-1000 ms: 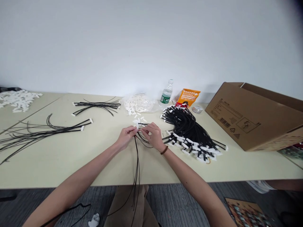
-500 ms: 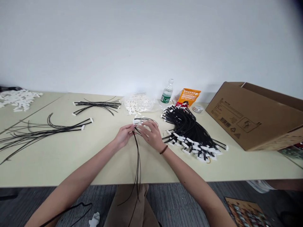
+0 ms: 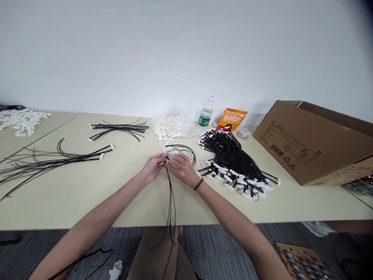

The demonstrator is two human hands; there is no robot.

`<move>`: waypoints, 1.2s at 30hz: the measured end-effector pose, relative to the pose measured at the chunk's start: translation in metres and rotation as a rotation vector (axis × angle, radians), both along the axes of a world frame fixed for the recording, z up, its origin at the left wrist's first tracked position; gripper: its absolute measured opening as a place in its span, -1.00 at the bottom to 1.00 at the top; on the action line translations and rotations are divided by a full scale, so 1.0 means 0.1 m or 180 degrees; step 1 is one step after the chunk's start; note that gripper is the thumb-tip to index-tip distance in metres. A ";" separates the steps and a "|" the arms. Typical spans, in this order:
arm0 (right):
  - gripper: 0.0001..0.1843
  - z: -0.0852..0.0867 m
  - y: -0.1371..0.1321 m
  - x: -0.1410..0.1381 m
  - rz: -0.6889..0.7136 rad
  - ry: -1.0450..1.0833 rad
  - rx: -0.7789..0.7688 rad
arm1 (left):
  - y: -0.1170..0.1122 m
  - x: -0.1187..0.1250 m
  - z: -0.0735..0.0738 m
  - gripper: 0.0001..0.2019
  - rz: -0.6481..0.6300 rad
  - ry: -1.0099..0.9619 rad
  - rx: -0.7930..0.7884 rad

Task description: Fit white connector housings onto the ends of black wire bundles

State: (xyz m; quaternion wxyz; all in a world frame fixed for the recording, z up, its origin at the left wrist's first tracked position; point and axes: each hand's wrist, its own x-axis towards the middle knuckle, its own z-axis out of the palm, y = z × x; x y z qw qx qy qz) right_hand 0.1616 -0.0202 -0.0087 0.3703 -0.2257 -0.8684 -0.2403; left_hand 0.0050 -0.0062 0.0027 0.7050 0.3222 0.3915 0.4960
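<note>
Black wires (image 3: pixel 170 202) pinched between both hands above a cream worktop (image 3: pixel 87 202).
Left hand (image 3: pixel 152 168) and right hand (image 3: pixel 182 169) grip closed on the wires near their white connector ends (image 3: pixel 168 149), strands trailing over the edge; beyond lie a fanned pile of connector-tipped cables (image 3: pixel 233 163), loose white connectors in a clear bag (image 3: pixel 169 126), a green-labelled water bottle (image 3: pixel 205 115), an orange pouch (image 3: pixel 232 119) with writing too small to read, and a barcoded cardboard box (image 3: pixel 309 144).

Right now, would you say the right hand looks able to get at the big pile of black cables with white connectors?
Probably yes. The right hand is just beside the pile of black cables and nothing stands between them, though it would likely have to free itself first from the thin black wires it is working on with the left hand.
</note>
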 end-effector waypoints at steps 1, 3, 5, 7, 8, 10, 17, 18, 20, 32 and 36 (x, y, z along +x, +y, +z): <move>-0.88 0.01 0.00 0.00 0.0014 -0.0002 0.0022 | 0.00 0.00 0.00 -0.87 0.0001 0.0001 0.0001; -0.87 0.01 0.00 -0.01 0.0012 0.0006 0.0009 | 0.00 0.00 0.00 -0.88 -0.0007 0.0000 -0.0001; -0.87 0.02 0.00 -0.01 -0.0009 0.0065 -0.0084 | 0.00 0.01 0.00 -0.89 -0.0023 -0.0013 -0.0008; -0.88 0.03 0.00 -0.01 -0.0012 0.0195 -0.0283 | 0.00 0.01 0.00 -0.89 -0.0022 -0.0041 -0.0018; -0.87 0.03 -0.01 -0.01 0.0009 0.0287 -0.0429 | 0.00 0.01 0.00 -0.88 -0.0020 -0.0056 -0.0025; -0.85 0.05 -0.02 -0.01 0.0150 0.0512 -0.0796 | 0.01 0.01 -0.01 -0.88 -0.0012 -0.0084 -0.0024; -0.87 0.20 -0.08 -0.03 0.0984 0.2441 -0.2607 | 0.04 -0.01 -0.01 -0.89 0.0118 -0.0143 0.0026; -0.87 0.23 -0.06 -0.02 0.1127 0.2918 -0.2891 | 0.04 -0.01 0.00 -0.89 0.0149 -0.0126 0.0013; -0.83 0.27 0.00 0.05 0.1425 0.3804 -0.3270 | 0.04 -0.02 0.00 -0.89 0.0214 -0.0095 -0.0008; -0.80 0.40 0.09 0.37 0.0086 0.3132 -0.1858 | 0.06 -0.02 0.00 -0.91 0.0313 -0.0080 -0.0088; -0.85 0.40 0.05 0.33 0.0081 0.2277 -0.1601 | 0.08 -0.04 -0.02 -0.90 0.0252 -0.0149 -0.0047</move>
